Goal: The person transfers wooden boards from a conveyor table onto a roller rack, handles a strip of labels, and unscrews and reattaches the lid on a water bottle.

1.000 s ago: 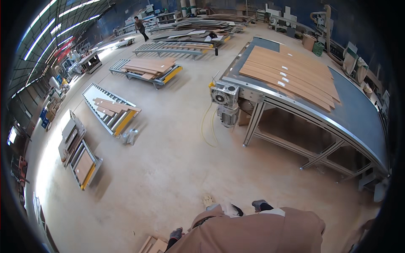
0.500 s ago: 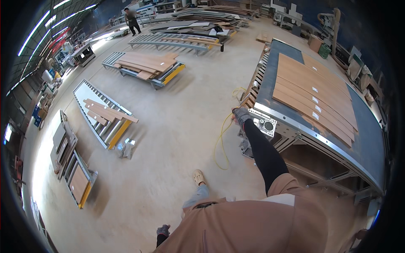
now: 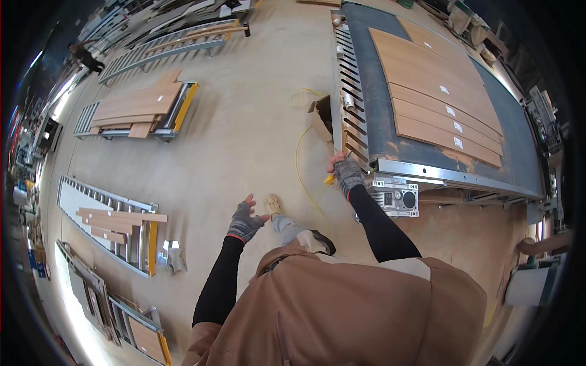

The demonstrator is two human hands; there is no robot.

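Note:
My right hand (image 3: 347, 172), in a grey fingerless glove, is closed beside the near left corner of a belt conveyor (image 3: 381, 116). A small yellow tool (image 3: 329, 180) pokes out under its fingers; its kind is unclear. The yellow hose (image 3: 299, 161) runs along the floor close by. Just below that hand sits a silver motor unit (image 3: 394, 196) on the conveyor frame. My left hand (image 3: 247, 221), gloved the same way, hangs open over the floor with fingers apart and nothing in it. Wood-coloured boards (image 3: 427, 79) with white labels lie on the dark belt.
A slotted metal edge (image 3: 353, 91) runs along the conveyor, with an open cardboard box (image 3: 321, 119) against it. Roller stands with boards (image 3: 137, 110) and strips (image 3: 116, 221) stand to the left. A plastic bag (image 3: 174, 257) lies near them. Another person (image 3: 88, 58) is far left.
My left hand has risen from low by my side to out in front, fingers spread. My view has turned right and I stand nearer the conveyor; my right hand stays at its corner.

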